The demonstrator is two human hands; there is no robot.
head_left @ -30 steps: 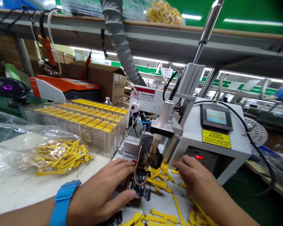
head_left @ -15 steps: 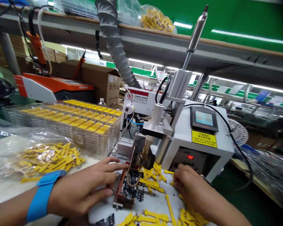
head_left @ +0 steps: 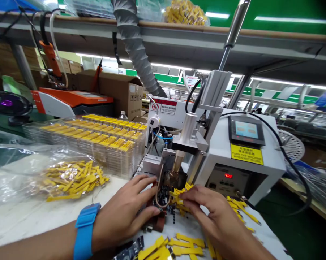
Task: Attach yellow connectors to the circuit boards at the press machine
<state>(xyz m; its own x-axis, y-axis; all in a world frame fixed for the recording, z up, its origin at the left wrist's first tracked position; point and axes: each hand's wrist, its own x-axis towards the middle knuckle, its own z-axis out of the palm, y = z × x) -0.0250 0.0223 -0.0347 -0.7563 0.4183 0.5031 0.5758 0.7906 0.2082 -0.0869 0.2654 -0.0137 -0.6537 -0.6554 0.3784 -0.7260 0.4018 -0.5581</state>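
Note:
My left hand (head_left: 125, 207), with a blue strap (head_left: 86, 227) at the wrist, lies with spread fingers over the left side of a reddish-brown fixture (head_left: 159, 221). Dark circuit boards sit in that fixture under the metal head (head_left: 176, 169) of a machine, partly hidden by my fingers. To the right, my right hand (head_left: 206, 206) has its thumb and fingertips pinched together at a heap of yellow flat pieces (head_left: 179, 198). One of these seems to be between the fingertips. More yellow pieces (head_left: 184, 245) lie loose in front, beside dark boards (head_left: 130, 249).
Clear trays of yellow pieces (head_left: 119, 155) are stacked at the left, behind a plastic bag of yellow pieces (head_left: 76, 180). A white machine housing (head_left: 271, 159) with a screen (head_left: 246, 130) stands at the right. A grey hose (head_left: 130, 39) hangs from above.
My right hand has moved left to the yellow pieces beside the fixture. My left hand reaches further over the fixture. The camera view has shifted, and the red display reads differently.

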